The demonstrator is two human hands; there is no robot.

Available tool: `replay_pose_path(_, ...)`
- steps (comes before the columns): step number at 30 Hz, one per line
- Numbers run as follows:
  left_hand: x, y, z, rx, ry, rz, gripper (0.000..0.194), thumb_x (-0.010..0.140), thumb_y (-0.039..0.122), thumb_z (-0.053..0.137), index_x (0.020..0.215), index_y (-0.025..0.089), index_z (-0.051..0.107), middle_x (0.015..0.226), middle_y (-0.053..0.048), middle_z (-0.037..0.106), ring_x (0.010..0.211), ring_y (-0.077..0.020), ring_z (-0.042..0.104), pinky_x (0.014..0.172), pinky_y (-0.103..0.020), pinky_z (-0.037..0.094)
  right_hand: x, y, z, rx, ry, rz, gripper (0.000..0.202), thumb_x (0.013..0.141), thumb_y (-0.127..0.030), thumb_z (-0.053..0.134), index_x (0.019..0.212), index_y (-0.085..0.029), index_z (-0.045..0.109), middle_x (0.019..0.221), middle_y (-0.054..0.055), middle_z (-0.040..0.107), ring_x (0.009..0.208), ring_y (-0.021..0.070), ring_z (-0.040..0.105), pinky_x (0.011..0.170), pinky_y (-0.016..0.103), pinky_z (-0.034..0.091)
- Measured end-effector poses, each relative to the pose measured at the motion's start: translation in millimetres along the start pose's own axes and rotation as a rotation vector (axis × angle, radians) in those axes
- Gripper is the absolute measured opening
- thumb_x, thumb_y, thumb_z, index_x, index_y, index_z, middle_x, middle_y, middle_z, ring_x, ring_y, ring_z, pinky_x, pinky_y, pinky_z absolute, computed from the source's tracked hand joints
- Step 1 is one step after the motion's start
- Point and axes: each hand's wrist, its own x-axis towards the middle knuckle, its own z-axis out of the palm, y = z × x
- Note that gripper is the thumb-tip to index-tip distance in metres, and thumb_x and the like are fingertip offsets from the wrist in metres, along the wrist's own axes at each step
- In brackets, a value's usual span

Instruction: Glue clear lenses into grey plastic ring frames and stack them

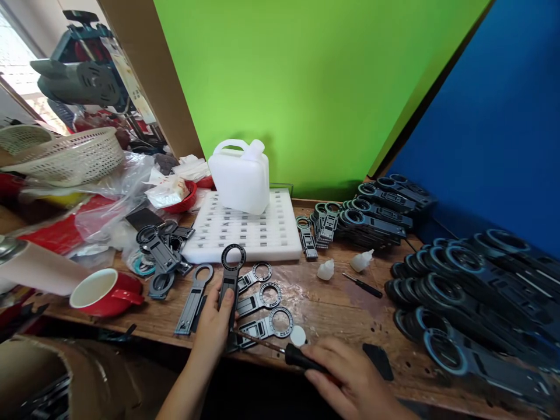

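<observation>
My left hand [217, 318] is closed around a dark part with a ring at its top [233, 256], held upright near the table's front edge. My right hand [345, 373] grips a screwdriver by its black handle [301, 357]. The screwdriver's metal shaft points left, and its tip lies close to the lower end of the held part; whether they touch is unclear. Several grey ringed parts [270, 296] lie right beside the held part, and another ringed part [192, 300] lies to its left. A small white disc [298, 336] sits between the hands.
A white jug [240, 181] stands on a white foam tray [245, 254] at the back. Stacks of dark ringed parts [472, 280] fill the right side. A red mug [105, 294] sits left. A small screwdriver [363, 285] and a black piece [378, 360] lie on the right.
</observation>
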Motion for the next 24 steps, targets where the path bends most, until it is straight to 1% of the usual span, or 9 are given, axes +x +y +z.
replay_pose_path(3,3.0,-5.0,-2.0,-0.011,-0.074,-0.003,0.08,0.066,0.063,0.064,0.129,0.019,0.045,0.075,0.002,0.055,0.047,-0.0089,0.051,0.04,-0.02,0.041,3.2,-1.4,-3.7,-0.007,-0.011,-0.009,0.025,0.087,-0.022,0.052,0.109,-0.019,0.063,0.087,0.007,0.067,0.074,0.0158,0.065,0.064,0.024,0.052)
replay_pose_path(7,3.8,-6.9,-3.3,-0.011,-0.065,-0.031,0.081,0.065,0.065,0.064,0.129,0.019,0.044,0.073,0.003,0.054,0.048,-0.0093,0.051,0.039,-0.02,0.039,5.1,-2.6,-6.3,-0.012,-0.021,-0.005,0.024,0.087,-0.022,0.053,0.108,-0.018,0.064,0.088,0.007,0.067,0.075,0.0161,0.065,0.065,0.024,0.051)
replay_pose_path(11,0.8,0.2,-1.6,0.01,-0.074,-0.053,0.089,0.062,0.069,0.064,0.132,0.019,0.042,0.069,0.004,0.052,0.047,-0.0093,0.05,0.038,-0.019,0.037,6.4,-2.9,-6.8,0.021,-0.049,0.03,0.025,0.088,-0.024,0.052,0.109,-0.018,0.064,0.09,0.007,0.067,0.077,0.0168,0.065,0.066,0.025,0.051)
replay_pose_path(15,-2.6,8.6,0.2,0.039,-0.095,-0.113,0.094,0.058,0.073,0.063,0.132,0.02,0.042,0.069,0.004,0.053,0.047,-0.0095,0.05,0.038,-0.018,0.035,10.8,-3.0,-7.7,0.158,-0.102,0.185,0.026,0.09,-0.031,0.05,0.109,-0.023,0.065,0.09,0.005,0.067,0.081,0.0171,0.064,0.071,0.026,0.05)
replay_pose_path(17,-3.4,10.2,0.5,0.031,-0.1,-0.135,0.095,0.056,0.075,0.063,0.13,0.019,0.044,0.07,0.003,0.054,0.048,-0.0097,0.05,0.038,-0.019,0.036,13.3,-3.1,-7.8,0.229,-0.101,0.279,0.024,0.09,-0.034,0.051,0.106,-0.025,0.066,0.093,0.004,0.068,0.086,0.0178,0.064,0.076,0.027,0.05)
replay_pose_path(19,-3.3,9.5,0.4,0.016,-0.106,-0.137,0.093,0.056,0.075,0.063,0.129,0.019,0.045,0.071,0.003,0.053,0.048,-0.0094,0.05,0.04,-0.019,0.037,14.8,-3.6,-7.6,0.257,-0.096,0.34,0.023,0.09,-0.036,0.051,0.102,-0.025,0.067,0.095,0.004,0.069,0.09,0.0183,0.064,0.079,0.028,0.05)
replay_pose_path(21,-2.0,6.9,-0.4,0.001,-0.106,-0.128,0.092,0.056,0.073,0.064,0.129,0.02,0.045,0.071,0.003,0.053,0.048,-0.0088,0.049,0.04,-0.019,0.036,14.3,-4.2,-7.0,0.23,-0.114,0.329,0.023,0.09,-0.036,0.051,0.103,-0.025,0.066,0.095,0.004,0.068,0.089,0.0181,0.064,0.079,0.028,0.05)
replay_pose_path(22,-1.0,5.2,-0.9,-0.004,-0.1,-0.128,0.092,0.057,0.073,0.064,0.13,0.021,0.044,0.072,0.004,0.053,0.047,-0.0084,0.049,0.039,-0.018,0.035,13.3,-4.4,-6.5,0.189,-0.128,0.288,0.023,0.09,-0.034,0.051,0.105,-0.025,0.066,0.095,0.005,0.068,0.088,0.018,0.064,0.078,0.028,0.05)
replay_pose_path(24,1.0,1.7,-2.3,-0.014,-0.088,-0.136,0.088,0.06,0.071,0.064,0.131,0.023,0.043,0.073,0.003,0.053,0.047,-0.0078,0.049,0.038,-0.017,0.033,10.6,-4.5,-5.7,0.062,-0.141,0.157,0.025,0.089,-0.03,0.052,0.111,-0.024,0.063,0.098,0.007,0.066,0.086,0.0185,0.064,0.074,0.028,0.051)
